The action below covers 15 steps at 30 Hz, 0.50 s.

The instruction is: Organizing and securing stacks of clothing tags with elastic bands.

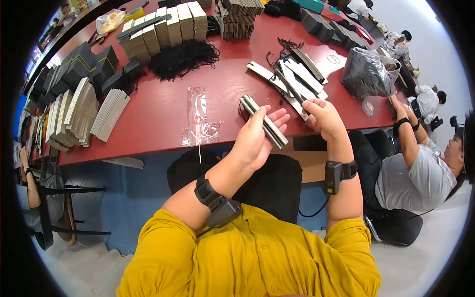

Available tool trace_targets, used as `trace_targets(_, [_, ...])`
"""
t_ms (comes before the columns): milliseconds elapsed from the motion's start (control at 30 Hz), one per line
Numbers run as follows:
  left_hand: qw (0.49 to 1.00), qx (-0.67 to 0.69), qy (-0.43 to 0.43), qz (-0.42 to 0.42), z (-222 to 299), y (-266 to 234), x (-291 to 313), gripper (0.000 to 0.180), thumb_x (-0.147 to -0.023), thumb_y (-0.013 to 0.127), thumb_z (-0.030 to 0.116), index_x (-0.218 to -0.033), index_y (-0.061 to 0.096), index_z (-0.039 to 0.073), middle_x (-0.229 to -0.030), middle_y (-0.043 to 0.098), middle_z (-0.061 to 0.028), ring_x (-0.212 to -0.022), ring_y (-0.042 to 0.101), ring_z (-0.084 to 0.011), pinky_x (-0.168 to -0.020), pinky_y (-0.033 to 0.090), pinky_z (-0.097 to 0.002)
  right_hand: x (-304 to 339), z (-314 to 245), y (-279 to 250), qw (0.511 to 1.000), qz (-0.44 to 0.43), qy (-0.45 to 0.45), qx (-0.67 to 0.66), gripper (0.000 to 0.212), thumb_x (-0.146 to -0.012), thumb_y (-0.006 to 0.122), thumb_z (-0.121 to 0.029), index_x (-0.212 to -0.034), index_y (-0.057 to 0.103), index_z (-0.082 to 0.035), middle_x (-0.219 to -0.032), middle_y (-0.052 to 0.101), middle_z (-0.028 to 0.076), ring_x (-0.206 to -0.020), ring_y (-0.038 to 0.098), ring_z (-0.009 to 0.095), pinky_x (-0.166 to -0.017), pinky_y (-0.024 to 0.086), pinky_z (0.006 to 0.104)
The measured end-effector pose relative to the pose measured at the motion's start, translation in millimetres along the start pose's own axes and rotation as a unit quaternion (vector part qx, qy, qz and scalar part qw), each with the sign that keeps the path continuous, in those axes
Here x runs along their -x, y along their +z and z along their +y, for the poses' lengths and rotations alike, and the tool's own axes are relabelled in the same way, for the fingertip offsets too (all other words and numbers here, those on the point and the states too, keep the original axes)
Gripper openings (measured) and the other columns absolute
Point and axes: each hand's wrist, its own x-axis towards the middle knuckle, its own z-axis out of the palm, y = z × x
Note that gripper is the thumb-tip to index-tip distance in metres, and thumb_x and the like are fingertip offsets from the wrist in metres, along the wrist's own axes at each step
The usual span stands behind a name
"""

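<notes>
My left hand (256, 138) holds a small stack of long, narrow card strips (272, 129), white and dark edged. The thumb presses across the stack and the fingers lie under it, their tips spread. Dark cord shows at the stack's far end. My right hand (326, 118) is closed in a pinch on the near end of a thin dark strip (291, 85), which slants over a loose pile of white strips (310, 74) with black cords. Its lower fingers are partly hidden. Clear tape (197, 121) with a thin white stick lies flat on the table left of my left hand.
On the red table (163, 114) stand stacked card strips (163, 32), black bundles (81, 67), pale bundles (74, 111) and a heap of black cords (183, 59). A filled plastic bag (368, 72) sits at right, near a seated person in grey (410, 171).
</notes>
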Motion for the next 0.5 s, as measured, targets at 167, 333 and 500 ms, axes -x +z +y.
trace_targets(167, [1.000, 0.016, -0.007, -0.004, 1, 0, 4, 0.034, -0.097, 0.036, 0.023, -0.124, 0.031, 0.002, -0.123, 0.047, -0.0233, -0.115, 0.051, -0.0316, -0.094, 0.045, -0.0400, 5, 4, 2, 0.995, 0.001, -0.054, -0.082, 0.023, -0.081, 0.065, -0.020, -0.090, 0.059, 0.000, -0.066, 0.053, -0.003, -0.047, 0.039, 0.001, -0.041, 0.026, 0.0167])
trace_targets(333, [1.000, -0.002, 0.008, 0.001, -1, -1, 2, 0.036, -0.098, 0.037, 0.024, -0.126, 0.031, 0.002, -0.123, 0.047, -0.0225, -0.115, 0.051, -0.0305, -0.095, 0.045, -0.0392, 15, 1, 14, 0.999, -0.036, -0.039, -0.010, 0.024, -0.081, 0.065, -0.021, -0.093, 0.059, -0.002, -0.071, 0.056, -0.003, -0.050, 0.040, 0.001, -0.045, 0.031, 0.0160])
trace_targets(500, [0.999, -0.004, 0.036, -0.032, 0, -5, -11, 0.036, -0.100, 0.031, 0.026, -0.127, 0.032, 0.003, -0.124, 0.047, -0.0213, -0.116, 0.049, -0.0293, -0.097, 0.043, -0.0398, 31, -18, 43, 0.994, -0.100, -0.022, 0.028, 0.023, -0.079, 0.067, -0.018, -0.092, 0.059, -0.001, -0.076, 0.061, -0.001, -0.063, 0.053, 0.003, -0.054, 0.039, 0.0166])
